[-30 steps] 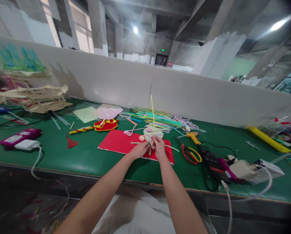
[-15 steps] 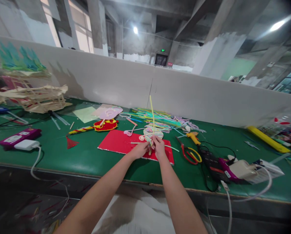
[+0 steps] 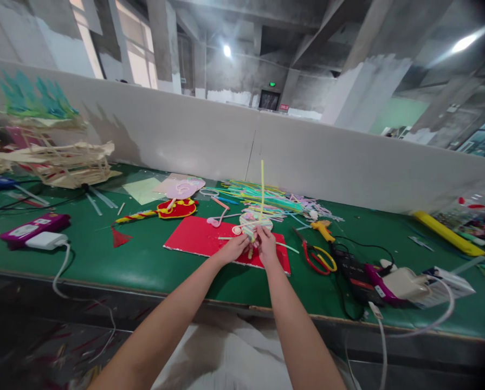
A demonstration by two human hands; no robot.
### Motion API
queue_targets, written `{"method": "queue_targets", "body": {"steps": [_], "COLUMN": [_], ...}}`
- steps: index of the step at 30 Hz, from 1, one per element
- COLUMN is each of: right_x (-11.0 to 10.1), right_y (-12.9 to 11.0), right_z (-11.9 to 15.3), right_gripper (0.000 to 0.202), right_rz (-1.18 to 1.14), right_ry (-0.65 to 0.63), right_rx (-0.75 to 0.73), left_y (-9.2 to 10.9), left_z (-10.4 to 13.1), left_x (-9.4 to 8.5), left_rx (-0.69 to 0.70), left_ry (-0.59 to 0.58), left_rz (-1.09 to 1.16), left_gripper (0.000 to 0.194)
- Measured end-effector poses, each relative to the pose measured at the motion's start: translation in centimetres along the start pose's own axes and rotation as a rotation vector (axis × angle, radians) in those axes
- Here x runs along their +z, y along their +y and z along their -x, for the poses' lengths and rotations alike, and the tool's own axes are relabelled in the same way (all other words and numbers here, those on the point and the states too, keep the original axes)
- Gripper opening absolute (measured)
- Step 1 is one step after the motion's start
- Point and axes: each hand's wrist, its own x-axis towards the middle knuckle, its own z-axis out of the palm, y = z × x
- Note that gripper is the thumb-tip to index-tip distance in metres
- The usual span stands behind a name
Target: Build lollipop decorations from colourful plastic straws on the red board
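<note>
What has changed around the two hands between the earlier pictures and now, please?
The yellow strip has swung right, from leaning left to standing nearly upright; the right hand has shifted slightly right with it. No new grasp or release shows. The left hand, red board and scissors look unmoved.

At left on tabletop [image 3: 116, 265], stick-built model [image 3: 73, 162] below teal spiky piece [image 3: 34, 100]; nearer, purple box [image 3: 25, 231] with white plug [image 3: 46, 240] against it; farther right, red-and-yellow ornament [image 3: 177, 210] with red tassel [image 3: 121, 237]. At far right, yellow bar [image 3: 449, 234]. Behind, pale partition [image 3: 185, 130]; beyond it, green sign [image 3: 272, 84], 2 bright lamps [image 3: 227, 51].
</note>
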Motion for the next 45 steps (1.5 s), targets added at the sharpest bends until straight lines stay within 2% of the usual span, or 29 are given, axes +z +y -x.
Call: {"method": "queue_targets", "body": {"steps": [5, 12, 15, 21, 26, 29, 32, 37, 42, 45], "right_x": [-0.2, -0.1, -0.1, -0.2, -0.3, -0.3, -0.2, 0.2, 0.1, -0.1], "right_y": [0.3, 0.8, 0.9, 0.8, 0.9, 1.0, 0.8, 0.1, 0.4, 0.9], "right_z": [-0.2, -0.2, -0.2, -0.3, -0.4, -0.5, -0.4, 0.0, -0.2, -0.3], "right_gripper": [0.025, 0.024, 0.027, 0.027, 0.025, 0.025, 0.026, 0.026, 0.028, 0.028], "right_rz": [-0.04, -0.058, -0.011, 0.005, 0.041, 0.052, 0.019, -0.02, 0.003, 0.045], "right_ry": [-0.005, -0.025, -0.011, 0.025, 0.045, 0.046, 0.055, 0.057, 0.041, 0.012], "right_rx": [0.016, 0.03, 0.028, 0.032, -0.008, -0.025, 0.003, 0.01, 0.024, 0.015], "left_y": [-0.1, -0.7, -0.7, 0.4, 1.0, 1.0, 0.9, 0.7, -0.1, -0.4], "left_z": [-0.2, -0.4, -0.4, 0.1, 0.3, 0.3, 0.2, -0.1, -0.6, -0.7], "left_x": [-0.3, -1.0, -1.2, -1.2, -0.7, -0.4, -0.3, -0.7, -1.0, -1.2], "left_rx": [-0.028, -0.003, -0.023, 0.04, 0.097, 0.104, 0.073, 0.021, 0.017, -0.016], "left_ry": [0.084, 0.377, 0.438, 0.352, 0.071, 0.002, 0.046, 0.219, 0.253, 0.328], "left_rz": [-0.025, 0.03, 0.004, -0.127, -0.199, -0.147, -0.088, 0.006, 0.228, 0.299], "left_gripper": [0.024, 0.021, 0.02, 0.024, 0.02, 0.021, 0.022, 0.019, 0.019, 0.019]}}
